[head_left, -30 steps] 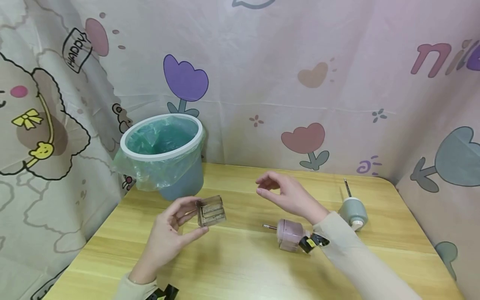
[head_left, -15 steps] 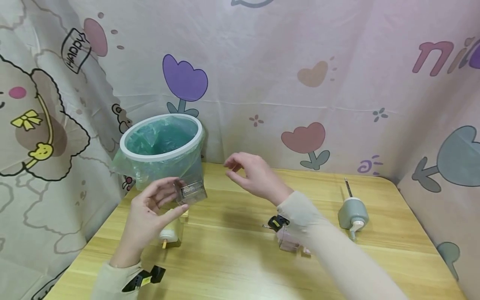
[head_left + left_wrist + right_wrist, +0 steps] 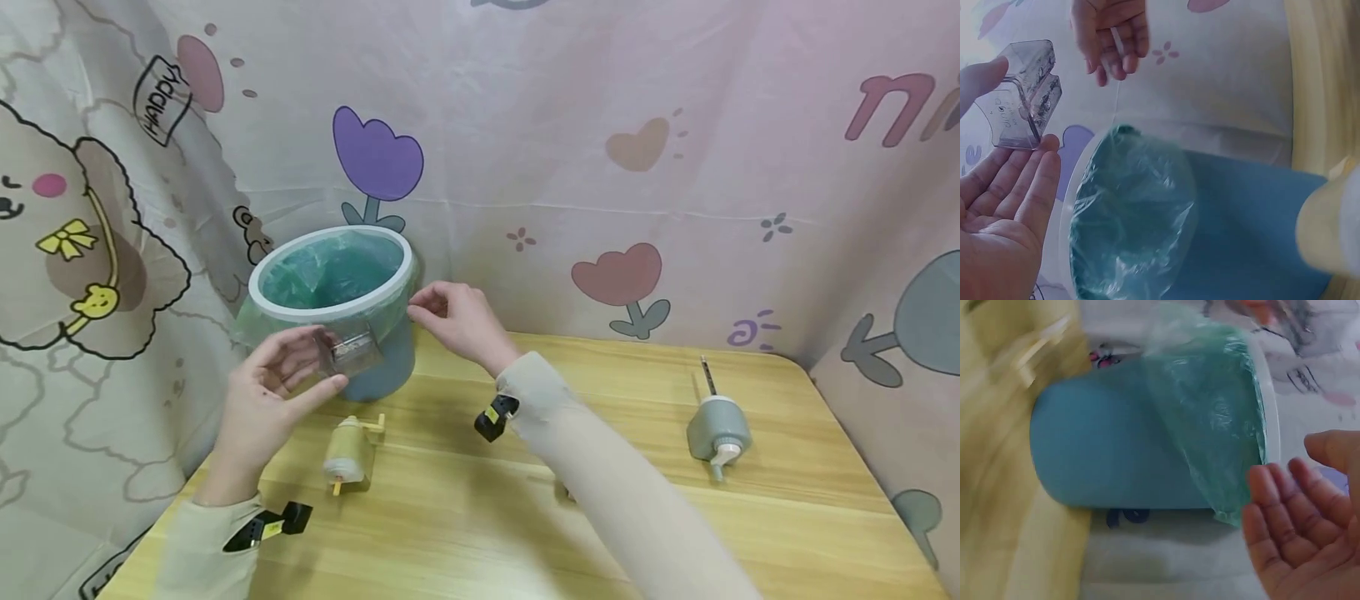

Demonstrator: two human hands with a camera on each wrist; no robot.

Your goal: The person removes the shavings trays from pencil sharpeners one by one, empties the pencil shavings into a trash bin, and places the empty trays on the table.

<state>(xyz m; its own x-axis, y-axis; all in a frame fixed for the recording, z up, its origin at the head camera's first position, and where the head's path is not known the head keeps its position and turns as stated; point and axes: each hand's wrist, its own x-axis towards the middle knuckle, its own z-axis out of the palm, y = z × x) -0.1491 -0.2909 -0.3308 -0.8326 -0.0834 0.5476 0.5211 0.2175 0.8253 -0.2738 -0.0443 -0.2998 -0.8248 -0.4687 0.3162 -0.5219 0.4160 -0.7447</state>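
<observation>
My left hand (image 3: 258, 404) holds a small clear plastic shavings drawer (image 3: 356, 354) between thumb and fingertips, tilted in front of the bin. Dark bits cling inside the drawer in the left wrist view. A blue trash bin (image 3: 392, 367) with a white rim and a green plastic liner (image 3: 1135, 212) stands at the back left. To the right of its rim hovers my right hand (image 3: 461, 321), fingers loosely bent. Nothing shows in that palm in the right wrist view, where the fingertips (image 3: 1263, 481) overlap the liner's edge.
A yellow crank pencil sharpener (image 3: 351, 450) lies on the wooden table (image 3: 465, 483) before the bin. Farther right is a grey sharpener (image 3: 717, 429) with a pencil in it. The right sleeve (image 3: 600, 467) hides most of a pink sharpener. A printed curtain (image 3: 510, 150) hangs behind.
Both hands have moved left and away from me toward the bin, the left one carrying the drawer. The yellow sharpener has come into view; the right sleeve now covers most of the pink one.
</observation>
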